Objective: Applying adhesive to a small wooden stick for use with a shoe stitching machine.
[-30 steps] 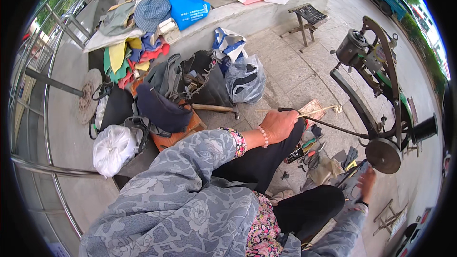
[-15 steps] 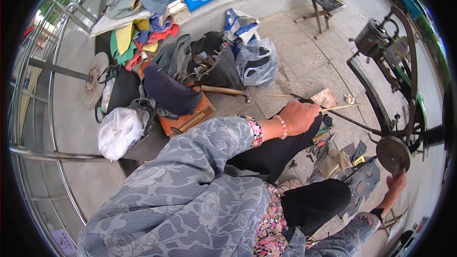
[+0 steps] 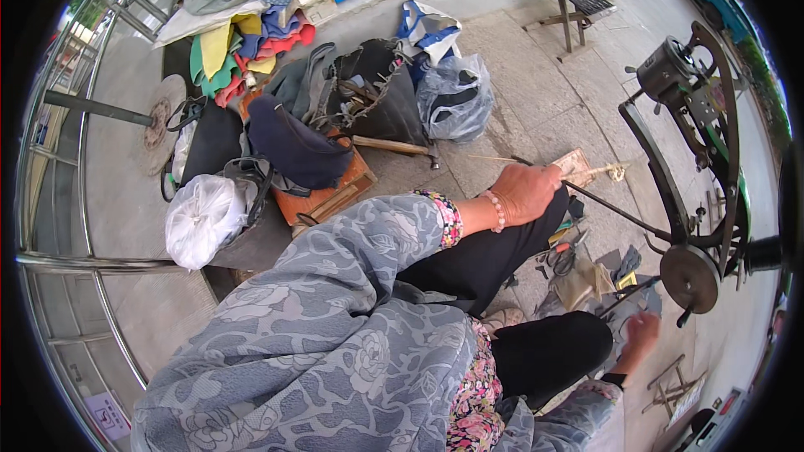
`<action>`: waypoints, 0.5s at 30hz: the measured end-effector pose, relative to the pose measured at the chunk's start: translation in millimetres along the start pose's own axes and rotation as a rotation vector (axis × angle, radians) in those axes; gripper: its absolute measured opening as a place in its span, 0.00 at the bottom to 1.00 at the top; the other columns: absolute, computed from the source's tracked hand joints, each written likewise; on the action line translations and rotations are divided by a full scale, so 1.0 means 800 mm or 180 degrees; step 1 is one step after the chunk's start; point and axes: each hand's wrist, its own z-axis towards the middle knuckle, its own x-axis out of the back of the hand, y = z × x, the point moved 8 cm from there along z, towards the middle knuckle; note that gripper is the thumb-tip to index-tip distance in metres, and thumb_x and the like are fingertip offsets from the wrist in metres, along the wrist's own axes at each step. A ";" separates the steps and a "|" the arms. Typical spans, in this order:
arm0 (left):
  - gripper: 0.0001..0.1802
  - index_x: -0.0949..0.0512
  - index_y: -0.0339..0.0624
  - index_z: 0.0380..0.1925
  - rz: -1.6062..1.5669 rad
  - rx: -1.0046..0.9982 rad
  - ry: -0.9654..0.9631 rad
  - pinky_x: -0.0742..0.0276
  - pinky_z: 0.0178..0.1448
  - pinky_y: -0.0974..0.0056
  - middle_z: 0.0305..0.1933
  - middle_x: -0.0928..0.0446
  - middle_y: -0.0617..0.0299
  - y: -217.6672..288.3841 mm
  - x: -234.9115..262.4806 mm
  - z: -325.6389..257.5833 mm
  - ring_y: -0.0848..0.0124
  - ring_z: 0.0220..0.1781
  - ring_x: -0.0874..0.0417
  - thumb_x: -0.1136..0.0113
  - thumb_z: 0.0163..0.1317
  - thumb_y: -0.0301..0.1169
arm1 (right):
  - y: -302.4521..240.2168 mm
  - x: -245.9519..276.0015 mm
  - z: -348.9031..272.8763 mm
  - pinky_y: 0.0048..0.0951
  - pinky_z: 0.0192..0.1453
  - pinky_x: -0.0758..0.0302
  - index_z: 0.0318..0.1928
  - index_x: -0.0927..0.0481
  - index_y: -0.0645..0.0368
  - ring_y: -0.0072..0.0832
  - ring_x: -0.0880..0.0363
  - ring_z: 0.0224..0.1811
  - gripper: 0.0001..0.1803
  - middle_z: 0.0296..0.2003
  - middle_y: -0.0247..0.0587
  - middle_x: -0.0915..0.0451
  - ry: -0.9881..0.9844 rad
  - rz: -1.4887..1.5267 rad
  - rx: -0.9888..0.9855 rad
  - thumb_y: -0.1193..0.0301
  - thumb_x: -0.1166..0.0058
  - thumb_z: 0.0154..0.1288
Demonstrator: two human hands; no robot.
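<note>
My left hand (image 3: 529,193), with a beaded bracelet at the wrist, is closed over my black-trousered knee. From its fist a thin pale stick (image 3: 591,172) points right. My right hand (image 3: 642,331) is smeared by motion, so its fingers do not read clearly. It is below the round handwheel (image 3: 689,279) of a dark hand-cranked sewing machine (image 3: 670,72), apart from the wheel's small crank handle (image 3: 683,317). A long dark rod (image 3: 620,211) runs from beside my left hand towards the machine.
Scissors (image 3: 561,260) and leather scraps lie on the paving by my feet. Left of me are a hammer (image 3: 392,146), a black tool bag (image 3: 381,92), a wooden box (image 3: 356,186) and a white plastic bag (image 3: 205,219). A folding stool (image 3: 578,2) stands far off.
My right hand has come off the handwheel's crank and moved left and down. The crank handle has shifted to the wheel's lower edge. My left hand stays over the knee; its stick has tilted slightly.
</note>
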 end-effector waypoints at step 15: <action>0.10 0.19 0.41 0.21 0.1024 0.1445 -0.2729 0.26 0.36 0.52 0.28 0.22 0.48 -0.441 -0.130 -0.473 0.50 0.33 0.20 0.43 0.46 0.35 | -0.028 -0.046 -0.143 0.37 0.47 0.28 0.40 0.19 0.61 0.46 0.22 0.41 0.15 0.37 0.51 0.20 0.0476 -0.2523 0.1119 0.65 0.54 0.61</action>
